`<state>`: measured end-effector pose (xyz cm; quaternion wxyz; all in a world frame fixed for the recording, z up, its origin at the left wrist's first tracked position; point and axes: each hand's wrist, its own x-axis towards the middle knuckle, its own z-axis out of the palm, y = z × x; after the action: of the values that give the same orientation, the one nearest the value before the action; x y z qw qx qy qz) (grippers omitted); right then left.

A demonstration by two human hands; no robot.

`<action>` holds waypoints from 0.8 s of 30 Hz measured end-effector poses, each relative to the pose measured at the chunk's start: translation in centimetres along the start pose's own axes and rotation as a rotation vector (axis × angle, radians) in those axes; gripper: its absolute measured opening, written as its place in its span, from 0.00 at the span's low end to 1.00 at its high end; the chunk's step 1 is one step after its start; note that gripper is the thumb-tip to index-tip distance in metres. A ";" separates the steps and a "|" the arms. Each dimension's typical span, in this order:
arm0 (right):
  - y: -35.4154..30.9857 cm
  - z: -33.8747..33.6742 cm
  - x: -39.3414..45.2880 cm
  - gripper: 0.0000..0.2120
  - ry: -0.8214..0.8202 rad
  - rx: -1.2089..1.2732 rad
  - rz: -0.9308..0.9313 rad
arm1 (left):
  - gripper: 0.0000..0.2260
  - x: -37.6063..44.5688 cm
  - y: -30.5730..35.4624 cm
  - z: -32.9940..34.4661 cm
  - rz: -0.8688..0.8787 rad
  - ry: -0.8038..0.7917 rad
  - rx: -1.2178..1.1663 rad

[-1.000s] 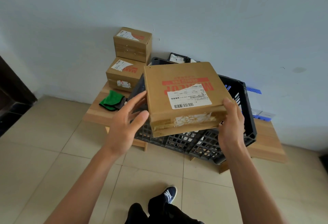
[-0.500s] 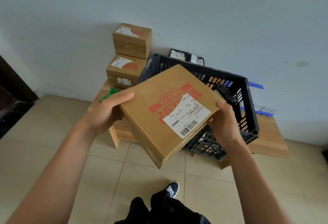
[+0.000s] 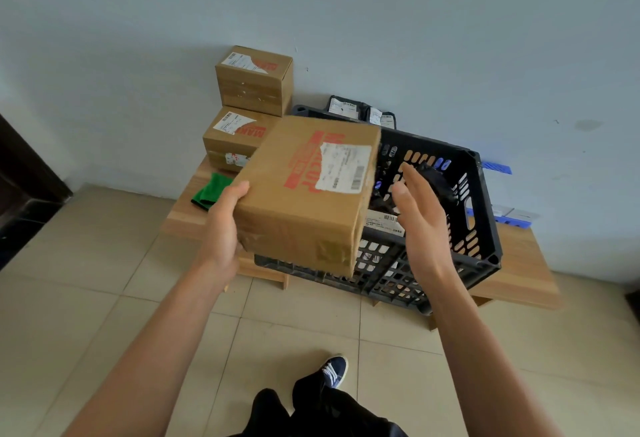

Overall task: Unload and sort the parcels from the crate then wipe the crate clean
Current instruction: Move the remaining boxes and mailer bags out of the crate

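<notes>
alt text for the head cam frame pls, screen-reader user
A person's left hand grips a cardboard parcel above a black crate on a wooden bench; the right hand hovers open beside it. Two stacked boxes and a green cloth sit left.

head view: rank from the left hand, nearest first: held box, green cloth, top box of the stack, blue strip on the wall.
From the left hand:
1. held box, gripped at its left edge
2. green cloth, just beyond on the bench
3. top box of the stack, by the wall
4. blue strip, far right

The cardboard parcel (image 3: pixel 304 190) has been swung toward ten o'clock (label now sideways); the right hand (image 3: pixel 420 218) has been released from it.
</notes>
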<state>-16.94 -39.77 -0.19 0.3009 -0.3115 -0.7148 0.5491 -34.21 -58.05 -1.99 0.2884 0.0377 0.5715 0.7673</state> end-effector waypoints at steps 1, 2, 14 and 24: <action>-0.2 0.3 -0.4 0.33 -0.021 -0.012 -0.013 | 0.10 0.0 -0.1 0.3 0.025 0.019 -0.016; -0.4 0.6 -0.8 0.33 -0.046 -0.020 -0.021 | 0.10 -0.2 0.0 0.7 0.049 0.039 -0.036; -2.2 6.1 -3.6 0.44 0.017 0.131 0.030 | 0.24 -1.8 -1.4 6.0 0.384 0.149 -0.034; -3.2 6.5 -1.4 0.46 0.194 0.327 -0.012 | 0.33 -4.4 -4.0 9.4 0.408 0.062 -0.124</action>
<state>-21.38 -45.39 1.36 0.4183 -0.3058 -0.5853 0.6237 -25.34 -51.40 -1.20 0.1114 0.1111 0.5121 0.8444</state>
